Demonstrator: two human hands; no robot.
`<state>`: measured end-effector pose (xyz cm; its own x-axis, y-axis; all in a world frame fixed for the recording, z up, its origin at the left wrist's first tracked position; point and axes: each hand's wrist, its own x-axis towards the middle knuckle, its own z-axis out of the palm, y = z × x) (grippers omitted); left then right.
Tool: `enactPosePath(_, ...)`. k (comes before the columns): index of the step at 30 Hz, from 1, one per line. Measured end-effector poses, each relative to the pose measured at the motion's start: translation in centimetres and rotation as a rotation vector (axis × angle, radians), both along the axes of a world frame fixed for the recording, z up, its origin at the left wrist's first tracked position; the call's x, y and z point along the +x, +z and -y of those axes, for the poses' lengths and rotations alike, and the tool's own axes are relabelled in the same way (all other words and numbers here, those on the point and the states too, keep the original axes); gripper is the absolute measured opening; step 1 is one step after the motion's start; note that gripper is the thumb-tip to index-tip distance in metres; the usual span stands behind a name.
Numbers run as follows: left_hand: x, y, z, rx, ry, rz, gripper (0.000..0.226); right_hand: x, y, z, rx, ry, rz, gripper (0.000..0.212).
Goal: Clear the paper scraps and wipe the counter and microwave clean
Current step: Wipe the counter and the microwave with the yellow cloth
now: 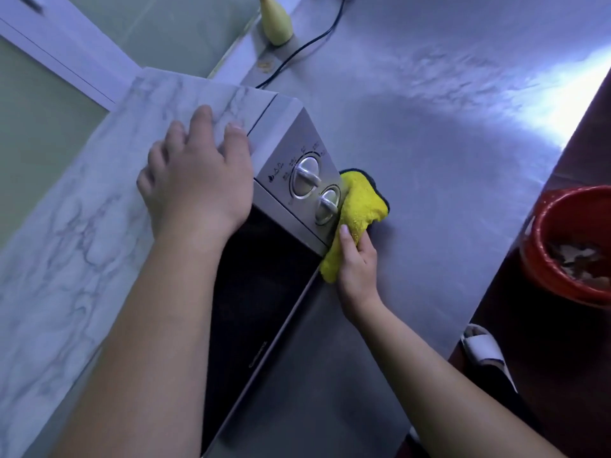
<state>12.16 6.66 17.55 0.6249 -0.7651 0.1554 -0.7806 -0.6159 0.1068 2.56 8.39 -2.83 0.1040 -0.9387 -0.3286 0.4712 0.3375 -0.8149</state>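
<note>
A white slipper (486,350) lies on the dark floor, well to the right of the right wrist. The right hand (358,262) grips a yellow cloth (360,206): the thumb lies flat along its face and the other fingers curl round behind it. The cloth runs up past the fingertips and is pressed against the right front corner of the microwave (261,279), just beside the lower dial (327,203). The upper dial (305,176) sits between that thumb and the left hand's thumb.

The left hand (198,183) rests palm down on the microwave's marbled top, with its fingers spread and straight and its thumb near the front edge.

The grey counter (429,160) stretches out to the right of the cloth-holding fingers. Beyond its edge, on the floor, a red bin (537,256) holds paper scraps (575,256). Far past the left fingertips, a black cord (307,44) trails across the counter beside a yellow bottle (276,24).
</note>
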Motion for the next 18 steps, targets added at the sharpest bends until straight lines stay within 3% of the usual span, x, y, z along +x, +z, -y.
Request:
enactPosePath(3, 0.0, 0.0, 0.1, -0.006, -0.002, 0.000, 0.055, -0.6, -0.2, -1.1, 0.064, 0.062, -0.011, 0.017)
enactPosePath(10, 0.0, 0.1, -0.3, -0.020, -0.014, -0.021, 0.054, -3.1, 2.7, -6.1, -0.042, 0.242, -0.134, 0.021)
enactPosePath(15, 0.0, 0.0, -0.1, -0.001, -0.003, -0.039, 0.056, -4.2, 6.4, -5.5, -0.306, 0.034, -0.366, 0.021)
enactPosePath(18, 0.0, -0.1, 0.0, 0.006, 0.007, -0.032, 0.056, -3.7, 7.1, -2.1, -0.350, -0.047, -0.444, 0.025)
